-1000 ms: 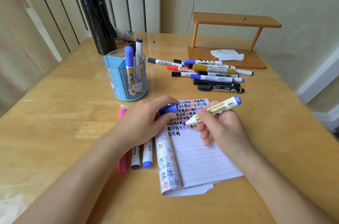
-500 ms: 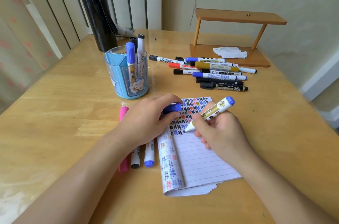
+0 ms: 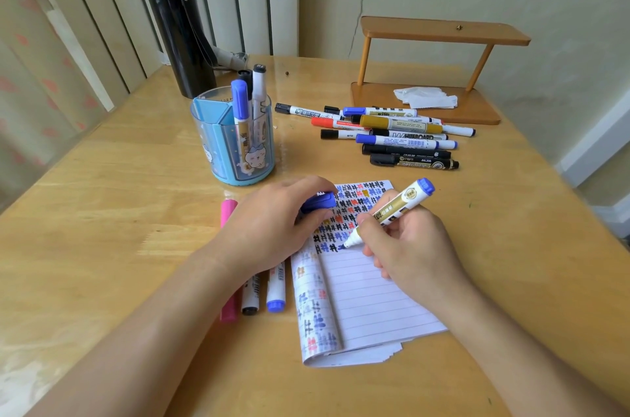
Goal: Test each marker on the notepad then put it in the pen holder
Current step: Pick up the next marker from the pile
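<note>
At far left of the wooden table point(image 3: 102, 212): tall black cylindrical flask point(image 3: 177, 24), upright by the slatted blinds. Just right of it, translucent blue plastic pen holder point(image 3: 235, 147), three capped markers upright inside. Nearer the camera, pink marker point(image 3: 229, 263), black-capped white marker point(image 3: 250, 297) and blue-capped white marker point(image 3: 276, 290) lying side by side, partly under the left hand point(image 3: 269, 232). Left hand clenched around a blue marker cap point(image 3: 318, 201), resting at the left edge of the lined paper notepad point(image 3: 368, 297). Right hand point(image 3: 409, 246) gripping a white-and-gold marker with blue end point(image 3: 392, 212), nib now down on the page at the end of the lowest row of coloured marks; a second ago lifted clear of the paper and held flatter, now tilted steeper with a fresh blue stroke by the nib. Farther back, loose heap of mixed markers point(image 3: 392, 137). At far right, small two-tier wooden shelf point(image 3: 439, 75), crumpled white tissue point(image 3: 424, 97) on its lower board.
</note>
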